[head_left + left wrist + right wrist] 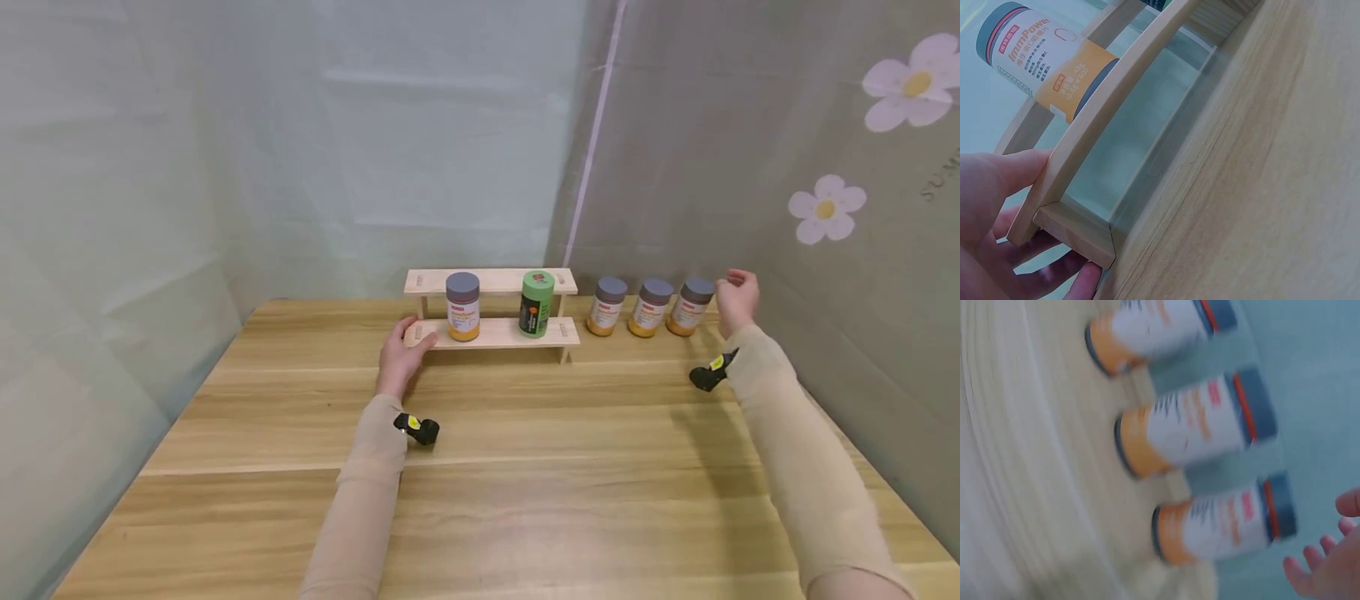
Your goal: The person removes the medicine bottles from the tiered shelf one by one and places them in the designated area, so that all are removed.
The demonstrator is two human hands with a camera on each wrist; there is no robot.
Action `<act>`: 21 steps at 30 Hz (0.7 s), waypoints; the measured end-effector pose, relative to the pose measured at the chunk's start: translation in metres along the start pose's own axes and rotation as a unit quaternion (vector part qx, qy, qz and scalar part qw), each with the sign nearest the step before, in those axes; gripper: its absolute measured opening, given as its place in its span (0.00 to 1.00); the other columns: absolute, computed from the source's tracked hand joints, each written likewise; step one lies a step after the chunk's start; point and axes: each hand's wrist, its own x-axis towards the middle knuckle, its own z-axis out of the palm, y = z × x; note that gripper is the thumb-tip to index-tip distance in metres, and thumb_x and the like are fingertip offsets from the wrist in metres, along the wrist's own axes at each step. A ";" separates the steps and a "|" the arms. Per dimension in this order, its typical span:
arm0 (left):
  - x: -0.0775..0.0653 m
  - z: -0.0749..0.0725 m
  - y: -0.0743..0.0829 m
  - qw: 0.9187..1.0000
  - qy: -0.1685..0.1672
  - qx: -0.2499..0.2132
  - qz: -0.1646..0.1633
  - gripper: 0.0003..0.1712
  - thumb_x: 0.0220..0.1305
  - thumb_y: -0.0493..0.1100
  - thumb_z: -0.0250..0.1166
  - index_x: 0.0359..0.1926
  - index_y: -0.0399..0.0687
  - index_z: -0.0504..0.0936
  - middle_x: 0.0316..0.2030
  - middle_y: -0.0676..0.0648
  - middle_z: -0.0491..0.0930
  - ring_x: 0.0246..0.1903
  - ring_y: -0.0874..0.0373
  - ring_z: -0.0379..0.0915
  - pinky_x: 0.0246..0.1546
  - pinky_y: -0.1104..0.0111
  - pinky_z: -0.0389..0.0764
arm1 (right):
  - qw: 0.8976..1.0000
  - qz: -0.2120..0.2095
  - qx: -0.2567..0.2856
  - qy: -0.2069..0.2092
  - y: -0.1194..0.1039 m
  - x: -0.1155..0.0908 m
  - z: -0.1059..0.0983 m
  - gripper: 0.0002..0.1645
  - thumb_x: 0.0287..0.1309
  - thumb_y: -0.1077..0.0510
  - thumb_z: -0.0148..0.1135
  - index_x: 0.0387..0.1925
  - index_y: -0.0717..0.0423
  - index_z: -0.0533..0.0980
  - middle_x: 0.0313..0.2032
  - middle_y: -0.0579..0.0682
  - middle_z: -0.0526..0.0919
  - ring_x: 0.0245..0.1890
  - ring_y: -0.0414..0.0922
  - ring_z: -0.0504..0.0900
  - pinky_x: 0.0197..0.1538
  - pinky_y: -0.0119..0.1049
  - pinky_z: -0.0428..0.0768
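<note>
My left hand [401, 354] grips the left end of a two-tier wooden shelf [495, 333]. In the left wrist view, its thumb lies against the lower board and its fingers reach under and around the leg [1075, 232]. A supplement bottle [462, 312] with a grey lid and orange base stands on the lower board, and a green canister [537, 304] stands farther right on it. My right hand [737, 298] is raised beside the rightmost of three similar bottles [688, 310], its fingers loosely bent and holding nothing. A gap separates it from that bottle [1222, 522] in the right wrist view.
The other two bottles, a left one [606, 308] and a middle one [650, 310], stand on the wooden table [525, 467] right of the shelf. Pale cloth [450, 125] hangs behind the table, and a flowered grey curtain [712, 150] hangs at the right.
</note>
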 end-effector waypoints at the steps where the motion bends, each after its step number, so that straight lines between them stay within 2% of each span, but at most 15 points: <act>1: 0.000 0.000 0.000 1.000 0.000 0.001 0.001 0.38 0.63 0.50 0.64 0.70 0.48 0.62 0.72 0.41 0.60 0.72 0.46 0.55 0.74 0.55 0.56 | 1.000 -0.009 0.006 0.020 -0.002 -0.003 0.004 0.27 0.68 0.56 0.44 0.67 0.49 0.61 0.66 0.45 0.64 0.62 0.39 0.64 0.65 0.31 0.67; 3: 0.000 -0.001 -0.001 1.000 0.000 0.003 0.002 0.38 0.63 0.50 0.64 0.70 0.48 0.62 0.72 0.41 0.60 0.72 0.46 0.55 0.74 0.55 0.57 | 0.999 -0.036 0.008 0.031 -0.006 -0.010 0.011 0.23 0.68 0.57 0.45 0.63 0.48 0.65 0.62 0.43 0.67 0.60 0.38 0.66 0.64 0.31 0.68; 6: -0.001 -0.002 -0.002 1.000 0.001 0.005 0.000 0.38 0.63 0.50 0.65 0.70 0.48 0.63 0.72 0.40 0.61 0.72 0.45 0.55 0.74 0.55 0.57 | 0.997 -0.078 0.005 0.017 -0.010 -0.020 0.023 0.22 0.68 0.59 0.46 0.62 0.49 0.68 0.61 0.44 0.68 0.63 0.41 0.66 0.66 0.34 0.68; 12: -0.002 0.000 -0.004 1.000 -0.002 0.008 -0.010 0.38 0.63 0.50 0.65 0.70 0.48 0.62 0.72 0.40 0.60 0.72 0.45 0.55 0.74 0.55 0.56 | 0.991 -0.129 0.013 -0.024 -0.022 -0.041 0.044 0.26 0.67 0.63 0.45 0.66 0.52 0.62 0.69 0.52 0.64 0.69 0.46 0.63 0.71 0.39 0.65; 17: 0.002 0.002 -0.001 1.000 0.000 0.002 0.003 0.38 0.64 0.50 0.64 0.71 0.48 0.62 0.72 0.40 0.59 0.73 0.45 0.53 0.74 0.54 0.55 | 0.982 -0.179 0.025 -0.050 -0.030 -0.054 0.059 0.27 0.66 0.64 0.45 0.66 0.53 0.60 0.68 0.53 0.63 0.69 0.46 0.63 0.70 0.41 0.66; 21: 0.002 0.000 0.000 1.000 0.004 0.007 0.001 0.37 0.63 0.50 0.64 0.71 0.48 0.62 0.72 0.40 0.60 0.73 0.45 0.54 0.74 0.54 0.56 | 0.970 -0.229 0.035 -0.072 -0.026 -0.065 0.077 0.26 0.65 0.66 0.45 0.64 0.56 0.61 0.65 0.55 0.67 0.66 0.48 0.68 0.66 0.42 0.69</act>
